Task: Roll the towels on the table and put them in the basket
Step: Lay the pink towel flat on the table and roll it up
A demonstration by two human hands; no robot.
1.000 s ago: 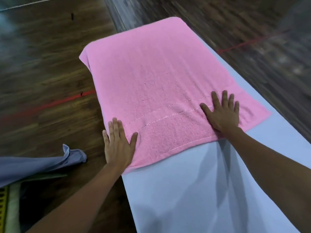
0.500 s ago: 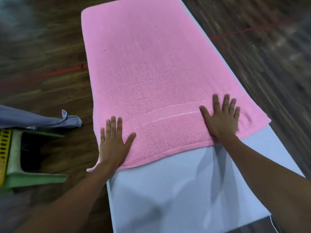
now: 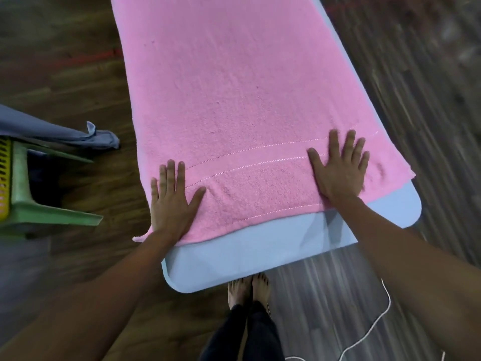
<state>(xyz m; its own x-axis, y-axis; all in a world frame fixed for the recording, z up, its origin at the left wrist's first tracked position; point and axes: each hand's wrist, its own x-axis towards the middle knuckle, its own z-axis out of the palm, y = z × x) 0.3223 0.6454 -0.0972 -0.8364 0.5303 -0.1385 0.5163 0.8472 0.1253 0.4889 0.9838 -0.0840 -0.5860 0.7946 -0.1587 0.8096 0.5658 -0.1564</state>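
It is an indoor room, homely in look; whether a home or a plain hall is not clear. The pale blue table (image 3: 260, 264) stands on a dark wooden plank floor (image 3: 416, 100). Left of the table are a green plastic stool (image 3: 52, 217), a grey cloth (image 3: 52, 131) draped over it and a yellow basket (image 3: 4, 183). At the table's near end, bare feet (image 3: 250, 287) stand on the floor beside a white cord (image 3: 374, 327).
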